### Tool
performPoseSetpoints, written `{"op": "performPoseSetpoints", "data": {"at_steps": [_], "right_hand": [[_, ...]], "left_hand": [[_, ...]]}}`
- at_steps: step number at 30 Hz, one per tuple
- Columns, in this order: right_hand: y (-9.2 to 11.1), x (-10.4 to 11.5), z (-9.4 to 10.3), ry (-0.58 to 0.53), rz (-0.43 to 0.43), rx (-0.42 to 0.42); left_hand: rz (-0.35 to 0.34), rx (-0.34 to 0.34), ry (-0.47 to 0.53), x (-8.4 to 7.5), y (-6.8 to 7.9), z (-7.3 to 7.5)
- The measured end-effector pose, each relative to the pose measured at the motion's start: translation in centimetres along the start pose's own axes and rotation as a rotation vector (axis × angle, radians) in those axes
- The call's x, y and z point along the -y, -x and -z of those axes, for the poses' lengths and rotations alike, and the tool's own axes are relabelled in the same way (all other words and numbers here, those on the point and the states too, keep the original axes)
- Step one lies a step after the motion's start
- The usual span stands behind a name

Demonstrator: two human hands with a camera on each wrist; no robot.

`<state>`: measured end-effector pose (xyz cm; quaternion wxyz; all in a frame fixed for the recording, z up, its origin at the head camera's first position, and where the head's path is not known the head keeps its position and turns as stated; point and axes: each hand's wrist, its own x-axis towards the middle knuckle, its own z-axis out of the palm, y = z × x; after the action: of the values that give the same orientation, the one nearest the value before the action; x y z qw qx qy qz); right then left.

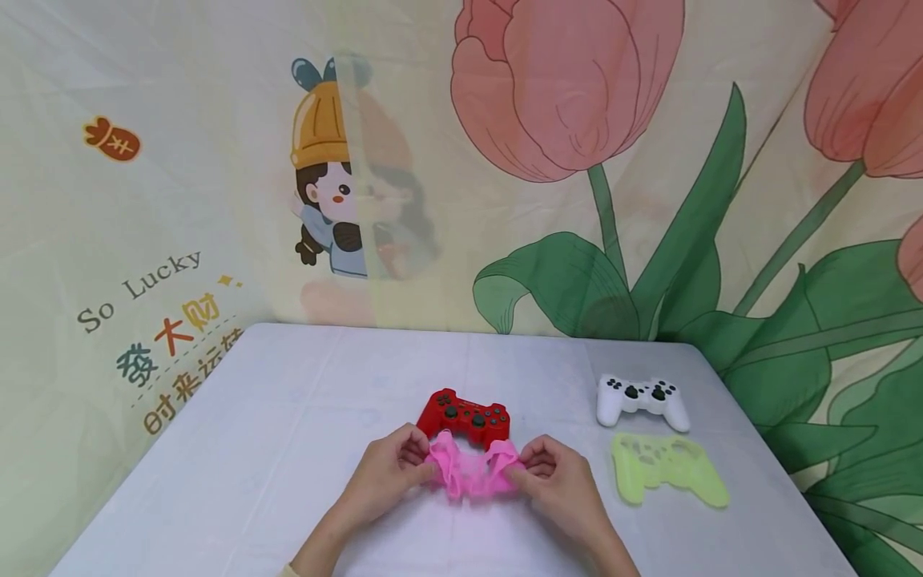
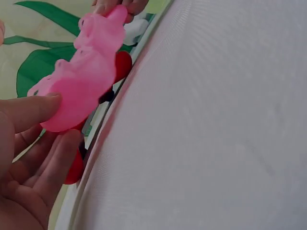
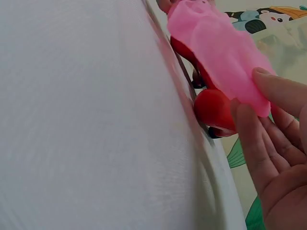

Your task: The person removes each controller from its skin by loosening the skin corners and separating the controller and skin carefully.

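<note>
A soft pink silicone controller cover [image 1: 472, 473] is stretched between the two hands, its thin edges wrinkled. My left hand [image 1: 389, 469] pinches its left end between thumb and fingers, as the left wrist view shows. At the opposite end, my right hand [image 1: 558, 481] pinches the pink cover the same way; the cover [image 3: 225, 57] fills the upper part of the right wrist view. Just behind it lies a red game controller [image 1: 465, 415], face up on the table, its lower grips partly hidden by the cover and the left fingers.
To the right, a white game controller [image 1: 642, 401] lies on the white-covered table [image 1: 303, 401]. In front of it lies a flat yellow-green controller cover [image 1: 667, 469]. A printed curtain [image 1: 404, 160] hangs behind the table's far edge.
</note>
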<state>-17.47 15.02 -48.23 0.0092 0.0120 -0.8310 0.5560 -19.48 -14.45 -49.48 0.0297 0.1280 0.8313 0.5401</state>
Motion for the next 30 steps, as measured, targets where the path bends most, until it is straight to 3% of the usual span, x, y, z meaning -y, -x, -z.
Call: {"op": "performPoseSetpoints", "data": {"at_steps": [4,8,16,22,30], "right_hand": [[-0.08,0.27,-0.04,-0.033,-0.01,-0.133],[-0.13,0.43,-0.13,-0.073,-0.007,-0.165],[-0.13,0.35,-0.25,-0.084,0.061,-0.141],[-0.04,0.54,-0.36,-0.036,0.054,-0.108],[-0.07,0.27,-0.44,0.024,0.097,-0.062]], "left_hand": [[-0.005,-0.12,0.104,-0.25,-0.27,-0.03],[-0.026,-0.16,0.167,-0.43,-0.31,-0.01],[-0.064,-0.159,0.12,-0.62,-0.23,0.11],[-0.122,-0.142,0.103,-0.54,-0.22,0.24],[-0.122,-0.1,0.04,-0.31,-0.22,0.15]]}}
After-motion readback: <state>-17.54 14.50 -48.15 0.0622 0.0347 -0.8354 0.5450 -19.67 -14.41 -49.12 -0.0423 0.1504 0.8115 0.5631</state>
